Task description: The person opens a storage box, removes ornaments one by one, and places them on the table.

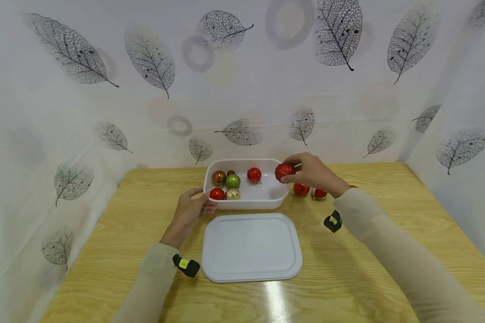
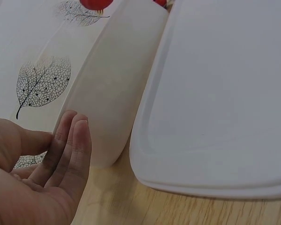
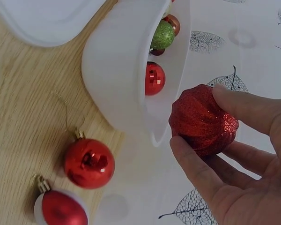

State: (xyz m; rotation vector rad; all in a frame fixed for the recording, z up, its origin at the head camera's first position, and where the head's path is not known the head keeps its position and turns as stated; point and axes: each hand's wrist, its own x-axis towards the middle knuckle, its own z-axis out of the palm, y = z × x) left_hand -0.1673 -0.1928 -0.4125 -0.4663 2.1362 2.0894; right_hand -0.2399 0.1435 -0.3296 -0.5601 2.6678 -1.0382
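Observation:
My right hand [image 1: 310, 171] pinches a ridged, glittery red Christmas bauble [image 3: 203, 121] between thumb and fingers. It holds the bauble up at the right end of a white plastic container [image 1: 248, 204]. At the opposite end, my left hand [image 1: 191, 207] grips the container's near corner, thumb at the rim and fingers along the outer wall [image 2: 110, 93]. Inside the container, a green glitter bauble [image 1: 233, 181], a copper one [image 1: 218, 178], a pale gold one [image 1: 232, 194] and a shiny red one [image 1: 217, 194] cluster on the left. A faceted red bauble [image 3: 154, 78] sits apart from them.
A flat white lid [image 1: 252, 247] lies on the wooden table [image 1: 117, 251] in front of the container. Right of the container rest a shiny red bauble [image 3: 89, 163] and a red-and-white one [image 3: 63, 208]. Leaf-printed cloth [image 1: 242, 103] hangs behind the table and along both sides.

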